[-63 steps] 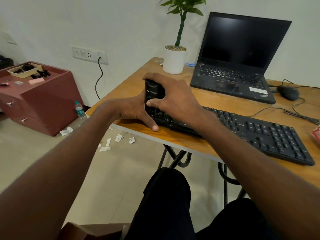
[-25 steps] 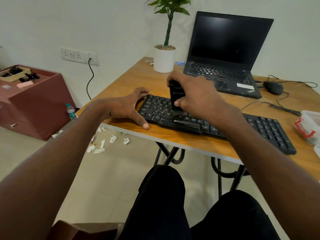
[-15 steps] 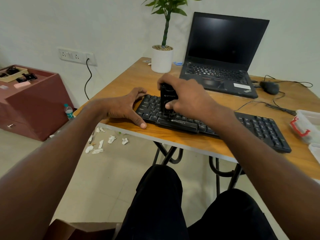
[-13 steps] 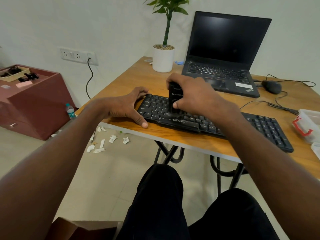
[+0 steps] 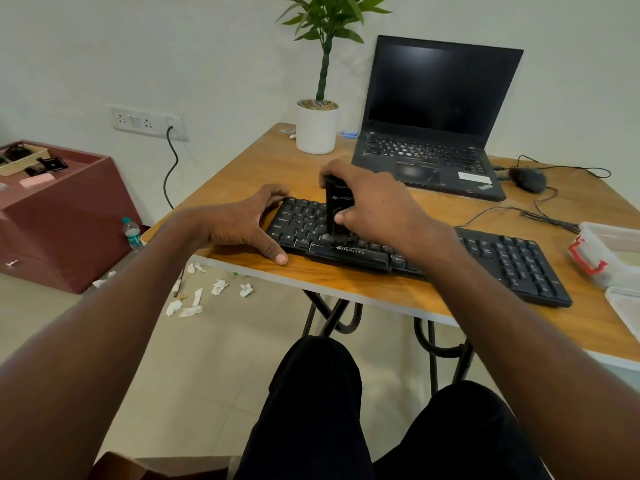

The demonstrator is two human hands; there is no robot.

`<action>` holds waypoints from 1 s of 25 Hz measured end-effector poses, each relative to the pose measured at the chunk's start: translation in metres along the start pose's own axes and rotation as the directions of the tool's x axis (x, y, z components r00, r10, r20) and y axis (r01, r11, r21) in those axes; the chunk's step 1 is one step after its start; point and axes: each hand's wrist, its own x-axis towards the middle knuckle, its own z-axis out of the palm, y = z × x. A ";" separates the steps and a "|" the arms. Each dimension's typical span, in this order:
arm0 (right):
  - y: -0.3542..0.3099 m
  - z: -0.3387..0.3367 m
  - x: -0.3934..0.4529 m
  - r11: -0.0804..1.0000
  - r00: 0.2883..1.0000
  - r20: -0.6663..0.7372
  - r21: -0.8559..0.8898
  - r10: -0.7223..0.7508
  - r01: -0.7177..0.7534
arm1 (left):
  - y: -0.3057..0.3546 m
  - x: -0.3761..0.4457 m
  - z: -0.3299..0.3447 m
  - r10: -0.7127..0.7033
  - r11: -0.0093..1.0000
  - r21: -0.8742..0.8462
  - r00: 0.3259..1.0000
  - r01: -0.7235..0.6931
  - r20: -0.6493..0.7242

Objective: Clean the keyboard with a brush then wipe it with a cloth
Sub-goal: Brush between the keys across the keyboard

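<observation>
The right hand (image 5: 375, 206) grips a black, glossy, block-shaped brush (image 5: 337, 211), fingers curled over its top and far side, thumb pressed on its near face. The brush stands upright, its pale bristled foot resting on the keys just above the space bar, which carries "ZEBRONICS" lettering. Beneath the grip lies the black plastic keyboard (image 5: 512, 261), long and flat, stretching from the left hand to well right of the grip, its number pad at that far end. The left hand (image 5: 249, 225) rests just left of the grip with fingers spread and bent, bracing the keyboard's left end; its thumb lies flat on the wooden table (image 5: 346, 282) by the keyboard's near corner. Both forearms reach forward from the bottom of the view.

Beyond the grip, an open black laptop (image 5: 436, 133) shows a dark screen, with a white cylindrical plant pot (image 5: 317, 128) to its left. Far right of the grip sits a black mouse (image 5: 526, 179), and nearer, a clear plastic container (image 5: 609, 251) with a red clasp.
</observation>
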 end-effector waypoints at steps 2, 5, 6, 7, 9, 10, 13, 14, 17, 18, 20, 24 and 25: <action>0.010 -0.014 -0.001 0.991 0.991 0.064 -0.067 0.117 -0.112 | -0.001 -0.001 0.000 0.007 1.000 -0.012 1.000 -0.007 0.001; 0.023 -0.029 -0.005 0.965 0.964 0.101 -0.114 0.246 -0.235 | 0.003 -0.003 0.001 0.019 1.000 0.009 1.000 -0.019 -0.005; 0.023 -0.028 -0.008 0.972 0.970 0.090 -0.073 0.227 -0.221 | 0.003 -0.003 0.002 0.019 1.000 0.023 1.000 -0.019 -0.008; 0.022 -0.024 -0.011 0.983 0.981 0.066 -0.001 0.185 -0.185 | 0.004 -0.004 0.003 0.018 0.999 0.030 1.000 -0.018 -0.022; 0.019 -0.014 -0.018 0.983 0.995 -0.004 0.160 0.097 -0.096 | 0.009 -0.006 0.011 0.028 1.000 0.007 0.991 -0.027 -0.128; 0.019 -0.009 -0.020 0.976 0.997 -0.030 0.210 0.071 -0.064 | 0.015 -0.005 0.018 0.039 0.999 -0.001 0.970 -0.040 -0.238; 0.024 -0.003 -0.022 0.979 0.997 -0.078 0.203 0.029 -0.013 | 0.040 0.012 0.051 0.180 0.974 0.224 0.760 -0.048 -0.624; 0.028 -0.003 -0.023 0.981 0.995 -0.096 0.192 0.018 0.001 | 0.049 0.019 0.065 0.257 0.951 0.304 0.702 -0.060 -0.665; 0.046 -0.010 -0.031 0.970 0.991 -0.130 0.243 0.027 0.005 | 0.058 0.034 0.096 0.402 0.864 0.501 0.665 -0.047 -0.630; 0.053 -0.014 -0.035 0.963 0.991 -0.123 0.270 0.047 -0.012 | 0.054 0.036 0.101 0.416 0.838 0.545 0.665 -0.016 -0.620; 0.064 -0.023 -0.044 0.962 0.990 -0.106 0.264 0.097 -0.066 | 0.048 0.035 0.104 0.435 0.812 0.584 0.649 0.018 -0.624; 0.077 -0.028 -0.056 0.992 0.967 -0.223 0.003 0.123 -0.126 | 0.047 0.036 0.108 0.468 0.787 0.615 0.608 0.043 -0.641; 0.078 -0.026 -0.057 0.996 0.967 -0.240 0.016 0.090 -0.089 | 0.047 0.036 0.108 0.462 0.789 0.613 0.613 0.047 -0.641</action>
